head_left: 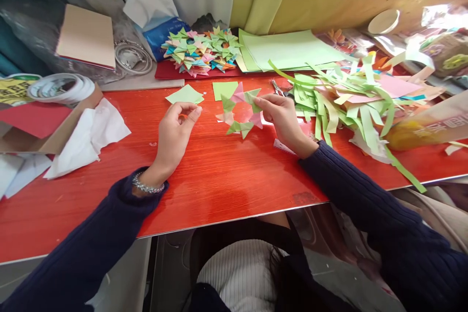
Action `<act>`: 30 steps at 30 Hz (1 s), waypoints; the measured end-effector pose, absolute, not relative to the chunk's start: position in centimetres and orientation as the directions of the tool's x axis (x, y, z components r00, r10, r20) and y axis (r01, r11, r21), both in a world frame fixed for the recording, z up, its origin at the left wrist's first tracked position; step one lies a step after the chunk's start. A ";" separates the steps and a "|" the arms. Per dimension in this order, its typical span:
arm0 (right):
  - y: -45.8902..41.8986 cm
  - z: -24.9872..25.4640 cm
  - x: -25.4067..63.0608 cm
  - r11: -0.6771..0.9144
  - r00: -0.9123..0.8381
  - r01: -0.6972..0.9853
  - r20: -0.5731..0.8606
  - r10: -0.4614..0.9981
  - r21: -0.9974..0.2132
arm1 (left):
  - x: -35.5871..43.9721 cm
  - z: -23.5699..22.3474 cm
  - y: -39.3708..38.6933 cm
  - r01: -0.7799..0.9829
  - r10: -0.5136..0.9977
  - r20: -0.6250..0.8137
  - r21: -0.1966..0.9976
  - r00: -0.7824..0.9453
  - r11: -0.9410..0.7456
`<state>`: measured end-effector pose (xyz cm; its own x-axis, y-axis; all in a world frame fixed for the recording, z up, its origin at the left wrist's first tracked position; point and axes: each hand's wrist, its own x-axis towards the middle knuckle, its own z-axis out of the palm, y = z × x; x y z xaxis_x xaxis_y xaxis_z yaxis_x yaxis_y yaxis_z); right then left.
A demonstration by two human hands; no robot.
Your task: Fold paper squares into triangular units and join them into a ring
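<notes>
My right hand pinches a folded paper ring at its upper right edge. Green and pink pointed pieces make up the ring, which has an open middle and is held up above the red table. To its left, my left hand has thumb and forefinger pressed together; anything between them is too small to make out. Just behind the left hand lies a light green paper square. Another green paper square rests behind the ring. Scissors lie partly hidden behind my right hand.
Cut paper strips pile up at the right, near a clear plastic bottle. Finished multicoloured paper rings and green sheets lie at the back. A box with white tissue stands left. The table's front edge is close.
</notes>
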<state>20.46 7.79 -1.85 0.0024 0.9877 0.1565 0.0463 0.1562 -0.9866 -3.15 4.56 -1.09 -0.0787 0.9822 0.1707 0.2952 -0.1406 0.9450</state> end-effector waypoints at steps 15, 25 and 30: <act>6.1 -0.9 19.0 0.064 -0.288 0.055 0.045 0.957 -0.996 | -2.3 -0.7 4.1 0.008 0.989 0.107 0.994 -0.099 -0.107; 6.0 -1.0 19.2 0.124 -0.349 0.076 0.091 0.933 -0.989 | -2.2 -0.5 3.9 0.158 0.991 0.131 0.979 -0.023 -0.126; 5.4 -0.5 18.9 0.226 -0.454 0.170 0.127 0.882 -0.959 | -1.7 -0.6 3.5 0.165 0.987 0.095 0.980 0.128 -0.115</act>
